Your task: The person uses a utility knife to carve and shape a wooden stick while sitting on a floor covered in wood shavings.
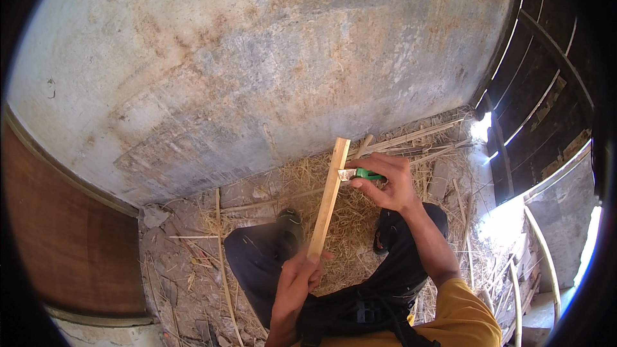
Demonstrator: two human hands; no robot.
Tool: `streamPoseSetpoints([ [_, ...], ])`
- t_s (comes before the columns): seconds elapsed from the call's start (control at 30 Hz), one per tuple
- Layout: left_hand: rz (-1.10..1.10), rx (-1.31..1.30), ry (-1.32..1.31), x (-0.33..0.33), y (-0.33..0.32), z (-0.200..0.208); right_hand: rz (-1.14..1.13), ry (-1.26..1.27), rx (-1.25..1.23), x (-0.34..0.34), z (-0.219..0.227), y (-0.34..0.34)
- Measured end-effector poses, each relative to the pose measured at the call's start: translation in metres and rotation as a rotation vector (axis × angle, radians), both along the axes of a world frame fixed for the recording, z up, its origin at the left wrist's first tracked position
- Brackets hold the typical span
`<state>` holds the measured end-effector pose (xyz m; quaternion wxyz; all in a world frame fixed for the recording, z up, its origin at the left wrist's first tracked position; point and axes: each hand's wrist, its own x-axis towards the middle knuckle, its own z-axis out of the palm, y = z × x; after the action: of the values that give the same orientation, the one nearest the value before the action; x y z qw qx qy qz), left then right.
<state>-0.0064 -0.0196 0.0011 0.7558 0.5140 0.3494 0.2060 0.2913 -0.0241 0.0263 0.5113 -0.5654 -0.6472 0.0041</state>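
Between the thumb and fingers of the right hand (393, 181) sits a green-handled knife (371, 174), pinched in place. Just past those fingertips, its blade (347, 175) meets the edge of a wooden strip (329, 196); how deep it bites, I cannot tell. Below, the fingers of the left hand (297, 283) grasp the strip's lower end, so a blade skidding down the wood could reach them. With only 1 hand bracing it, the free upper end might twist under pressure. To either side, 2 bent legs (405, 254) risk a nick from a slip. Farther off lies loose straw (352, 222).
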Motion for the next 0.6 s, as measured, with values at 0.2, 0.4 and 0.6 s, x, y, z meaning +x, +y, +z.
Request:
streamPoseSetpoints([
  [0.2,-0.024,0.038,-0.013,-0.0022,0.0014,0.0001,0.002,0.034,-0.008,0.0003,0.0015,-0.0006],
  [0.4,-0.024,0.03,0.001,-0.0034,0.0008,0.0013,0.005,0.028,0.019,0.0034,-0.0007,0.0006],
  [0.6,-0.012,0.036,0.003,-0.0039,-0.001,0.0035,-0.016,0.026,0.008,0.0022,-0.0002,-0.0004],
])
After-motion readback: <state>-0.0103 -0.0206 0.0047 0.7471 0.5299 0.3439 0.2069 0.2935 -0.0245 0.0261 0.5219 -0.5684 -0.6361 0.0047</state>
